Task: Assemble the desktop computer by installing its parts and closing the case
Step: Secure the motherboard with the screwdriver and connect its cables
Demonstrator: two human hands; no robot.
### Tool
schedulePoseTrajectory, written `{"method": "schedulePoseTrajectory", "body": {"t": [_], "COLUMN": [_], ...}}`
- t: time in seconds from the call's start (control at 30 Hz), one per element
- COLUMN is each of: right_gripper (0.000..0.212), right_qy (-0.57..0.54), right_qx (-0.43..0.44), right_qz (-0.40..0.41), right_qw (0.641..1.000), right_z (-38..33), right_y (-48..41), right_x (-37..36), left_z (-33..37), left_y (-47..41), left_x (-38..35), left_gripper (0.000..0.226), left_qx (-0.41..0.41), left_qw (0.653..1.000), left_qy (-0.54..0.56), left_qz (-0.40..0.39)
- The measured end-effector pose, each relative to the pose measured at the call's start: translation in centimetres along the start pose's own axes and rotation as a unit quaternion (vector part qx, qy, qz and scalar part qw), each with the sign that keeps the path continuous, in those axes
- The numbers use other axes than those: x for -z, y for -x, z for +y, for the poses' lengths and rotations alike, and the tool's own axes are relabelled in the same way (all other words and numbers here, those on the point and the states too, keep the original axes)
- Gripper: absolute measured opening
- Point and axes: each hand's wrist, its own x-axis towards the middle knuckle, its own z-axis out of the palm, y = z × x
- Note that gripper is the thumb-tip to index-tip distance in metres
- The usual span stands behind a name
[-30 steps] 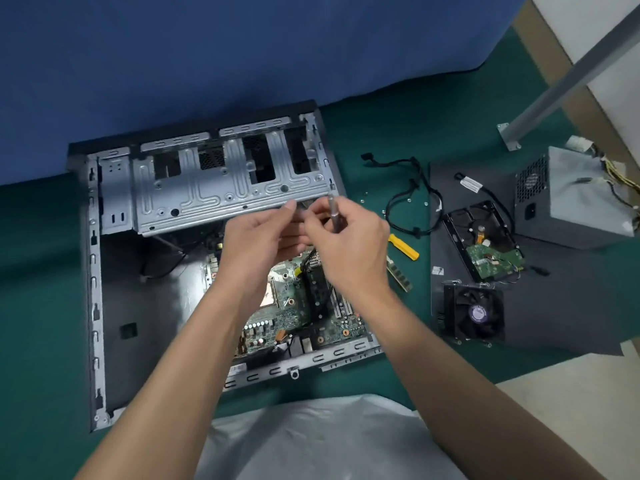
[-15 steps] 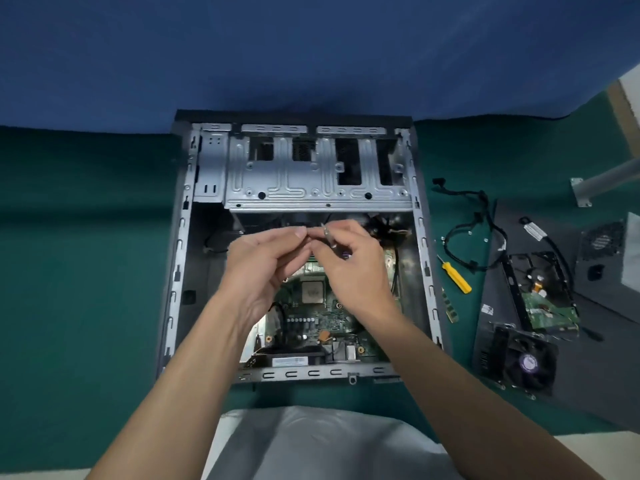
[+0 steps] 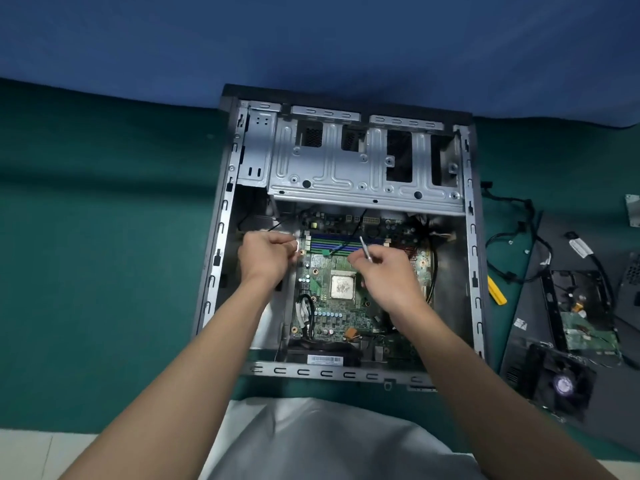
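An open computer case lies flat on green cloth, with its metal drive cage at the far end. Inside lies the green motherboard, its bare CPU showing in the middle. My left hand hovers over the board's left edge with its fingers closed; whether it holds something small, I cannot tell. My right hand is over the board's right half, shut on a thin metal screwdriver whose shaft points up and away.
To the right of the case lie black cables, a yellow-handled tool, a hard drive and a cooling fan on a dark panel. A blue backdrop rises behind the case.
My hands were together above the board; they have parted and dropped toward it, left hand to the left edge, right hand with the screwdriver to the right. My view moved closer over the case.
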Motion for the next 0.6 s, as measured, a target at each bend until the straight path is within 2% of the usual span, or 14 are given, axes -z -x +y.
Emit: {"method": "schedulePoseTrajectory", "body": {"t": [0.1, 0.23, 0.6], "right_gripper": [0.014, 0.018, 0.019], "right_qy": [0.030, 0.061, 0.097], "right_qx": [-0.003, -0.002, 0.000], "right_qz": [-0.013, -0.019, -0.017], "right_qw": [0.999, 0.998, 0.995], "right_z": [0.3, 0.4, 0.5], "right_y": [-0.1, -0.7, -2.7], "right_x": [-0.2, -0.3, -0.4], "left_z": [-0.3, -0.8, -1.7], "left_y": [-0.8, -1.3, -2.3], "left_x": [-0.7, -1.1, -2.0], "left_gripper": [0.025, 0.012, 0.022], "left_qx": [0.002, 0.011, -0.010], "left_qw": [0.999, 0.999, 0.990], "left_qy": [-0.033, -0.050, -0.139], "left_qz": [-0.005, -0.010, -0.011]}}
